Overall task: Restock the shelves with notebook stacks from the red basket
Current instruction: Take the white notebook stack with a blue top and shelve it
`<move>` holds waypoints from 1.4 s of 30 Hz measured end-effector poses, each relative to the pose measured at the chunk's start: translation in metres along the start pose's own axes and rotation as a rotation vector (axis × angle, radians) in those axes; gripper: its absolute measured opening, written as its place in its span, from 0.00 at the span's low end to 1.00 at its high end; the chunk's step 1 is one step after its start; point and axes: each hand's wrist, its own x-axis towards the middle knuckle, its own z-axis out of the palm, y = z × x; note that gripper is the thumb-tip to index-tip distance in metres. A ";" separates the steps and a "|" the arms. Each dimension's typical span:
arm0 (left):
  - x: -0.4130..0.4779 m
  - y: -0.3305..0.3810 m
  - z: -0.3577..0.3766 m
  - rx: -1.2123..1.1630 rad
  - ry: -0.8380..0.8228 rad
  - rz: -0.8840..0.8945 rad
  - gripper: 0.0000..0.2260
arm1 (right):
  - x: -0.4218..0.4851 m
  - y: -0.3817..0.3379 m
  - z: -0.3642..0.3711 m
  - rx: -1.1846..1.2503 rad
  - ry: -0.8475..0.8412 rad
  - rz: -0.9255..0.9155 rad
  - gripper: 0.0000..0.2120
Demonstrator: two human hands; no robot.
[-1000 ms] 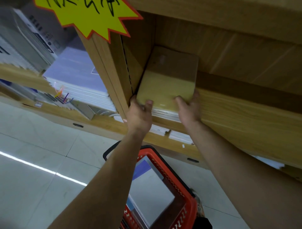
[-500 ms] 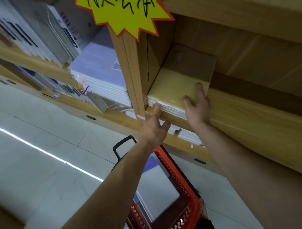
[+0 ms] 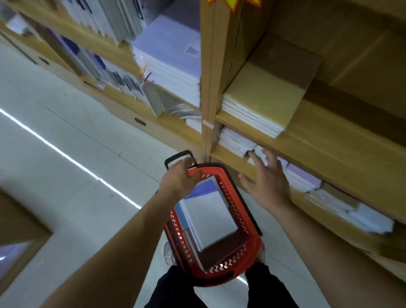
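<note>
A yellow-covered notebook stack lies on the wooden shelf, against the upright divider, with no hand on it. The red basket sits low in front of my legs and holds a white-covered notebook stack with a blue one beneath. My left hand hovers over the basket's far rim by the black handle, fingers loosely bent, nothing in it. My right hand is spread wide and empty to the right of the basket, in front of the lower shelf.
The lower shelf holds white and lilac notebook stacks. The bay to the left has a tall white paper stack and upright binders. A yellow starburst sign hangs on the divider's top. The floor is pale tile.
Both hands have left the yellow stack on the shelf and dropped down to the basket. My view has tilted downward, showing more of the basket and lower shelf.
</note>
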 end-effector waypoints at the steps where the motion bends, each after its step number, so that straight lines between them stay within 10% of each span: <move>1: -0.010 -0.024 0.012 0.029 -0.019 -0.034 0.20 | -0.011 0.001 0.019 -0.066 -0.061 -0.052 0.33; 10: -0.061 -0.198 0.178 -0.084 -0.149 -0.415 0.31 | -0.011 0.048 0.212 -0.010 -0.479 0.078 0.41; 18: -0.040 -0.219 0.281 -0.373 0.055 -0.560 0.38 | -0.001 0.107 0.331 0.104 -0.623 0.121 0.44; 30: -0.008 -0.221 0.305 -0.424 0.061 -0.647 0.45 | 0.012 0.120 0.359 0.388 -0.576 0.227 0.41; 42: -0.016 -0.229 0.294 -0.637 0.120 -0.543 0.29 | 0.010 0.102 0.369 0.596 -0.641 0.317 0.30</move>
